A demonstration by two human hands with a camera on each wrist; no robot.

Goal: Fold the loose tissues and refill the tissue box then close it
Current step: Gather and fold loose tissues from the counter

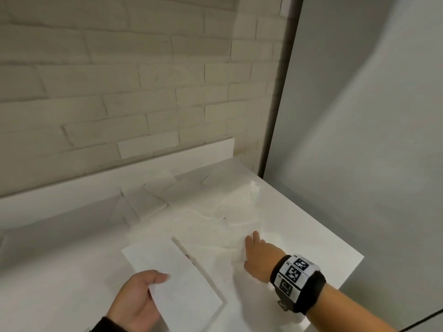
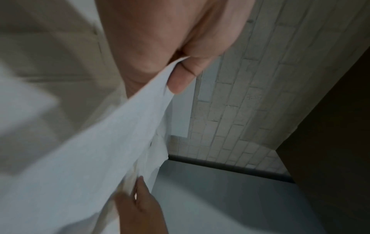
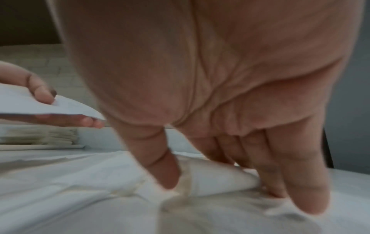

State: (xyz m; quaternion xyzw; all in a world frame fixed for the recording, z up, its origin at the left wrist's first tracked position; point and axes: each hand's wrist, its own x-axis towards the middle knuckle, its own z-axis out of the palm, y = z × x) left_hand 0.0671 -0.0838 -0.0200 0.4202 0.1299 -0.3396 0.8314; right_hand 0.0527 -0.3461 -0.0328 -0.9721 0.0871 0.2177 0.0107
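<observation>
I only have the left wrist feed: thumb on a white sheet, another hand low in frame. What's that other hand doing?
Observer: The right hand reaches onto a loose tissue on the white table; in the right wrist view its thumb and fingers gather a fold of it.
Operator: How is my sheet held underneath?
Observer: The left hand pinches the folded tissue, thumb on top and fingers under it.
Operator: Any folded ones done already?
Observer: The right wrist view shows a stack of folded tissues past the left hand.
</observation>
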